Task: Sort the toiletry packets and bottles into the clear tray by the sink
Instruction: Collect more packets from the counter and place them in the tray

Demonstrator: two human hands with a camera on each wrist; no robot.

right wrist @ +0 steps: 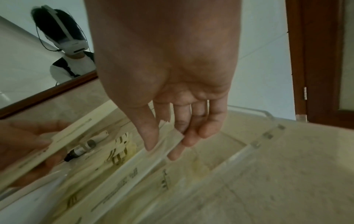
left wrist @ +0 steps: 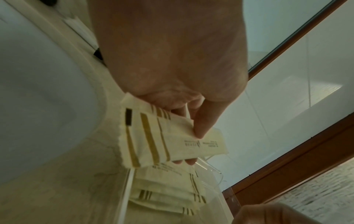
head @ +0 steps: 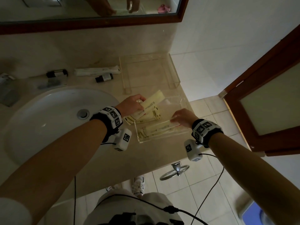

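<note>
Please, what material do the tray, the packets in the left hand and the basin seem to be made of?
Tray: clear rigid plastic, perhaps acrylic; the counter shows through its glossy walls.
Packets: matte cream paper or paper-like film, with printed gold stripes and a zigzag-cut end.
Basin: probably glazed ceramic; smooth, white, shiny highlights.

head: high, looking steeply down on the counter [head: 151, 153] and sink [head: 48, 120] | left wrist: close under the palm, facing along the fingers | right wrist: likewise | shared: clear tray [head: 162, 137] [left wrist: 126, 197] [right wrist: 254, 144] with cream packets [head: 155, 129] [left wrist: 164, 195] [right wrist: 134, 174]
</note>
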